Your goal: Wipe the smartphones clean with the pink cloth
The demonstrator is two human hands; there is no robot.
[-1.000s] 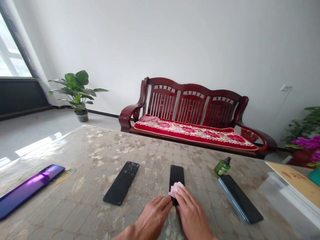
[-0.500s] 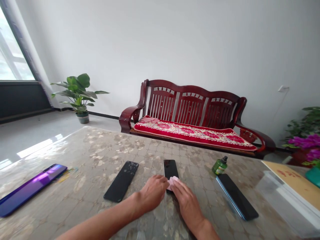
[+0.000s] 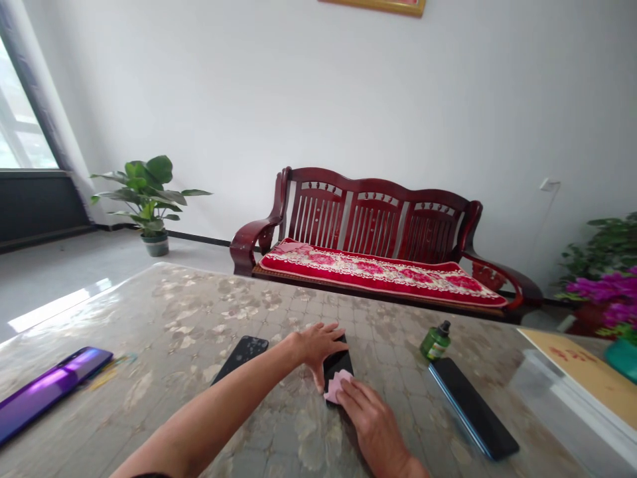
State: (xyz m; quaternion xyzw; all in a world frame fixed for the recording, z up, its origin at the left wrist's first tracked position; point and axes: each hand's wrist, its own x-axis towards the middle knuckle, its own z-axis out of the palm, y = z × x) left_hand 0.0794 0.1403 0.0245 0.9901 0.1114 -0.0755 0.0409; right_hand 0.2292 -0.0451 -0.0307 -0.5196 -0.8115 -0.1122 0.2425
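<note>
A black smartphone point(image 3: 338, 362) lies flat on the table in front of me. My left hand point(image 3: 321, 345) spans its far end, fingers spread and thumb along its left edge. At the near end, my right hand point(image 3: 369, 413) presses a small pink cloth point(image 3: 337, 385) onto the screen with its fingers together. Left of my forearm lies another dark phone point(image 3: 241, 355), its screen spotted with droplets near the top and partly hidden by the arm. On the right rest a phone with a blue edge point(image 3: 472, 406) and a green spray bottle point(image 3: 436, 341).
A purple phone point(image 3: 52, 388) lies at the table's left. At the right edge are a stack with a tan folder point(image 3: 572, 355) and purple flowers point(image 3: 604, 292). Beyond the patterned table point(image 3: 199, 302) stand a wooden bench point(image 3: 373, 219) and a potted plant point(image 3: 149, 192).
My left hand has moved away from the cloth to the phone's far end and spread its fingers. My right hand keeps the cloth, now nearer the phone's near end. The view has tilted slightly upward.
</note>
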